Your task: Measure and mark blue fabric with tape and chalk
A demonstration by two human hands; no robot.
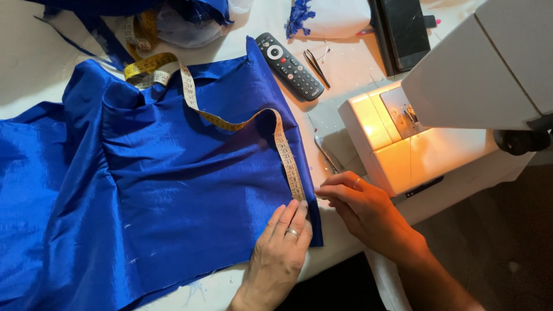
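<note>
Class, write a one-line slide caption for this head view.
Left hand presses blue fabric under a measuring tape; right hand beside the sewing machine.

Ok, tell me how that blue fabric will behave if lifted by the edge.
The blue fabric is probably floppy: it already lies in folds. Its sheen suggests it may slide. The tape measure draped over it would likely slip off.

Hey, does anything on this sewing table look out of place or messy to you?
A black remote control lies among the sewing things, beside the blue fabric. The yellow tape measure loops loosely across the fabric instead of lying flat; the left hand rests by its end, the right hand at the fabric's edge.
</note>
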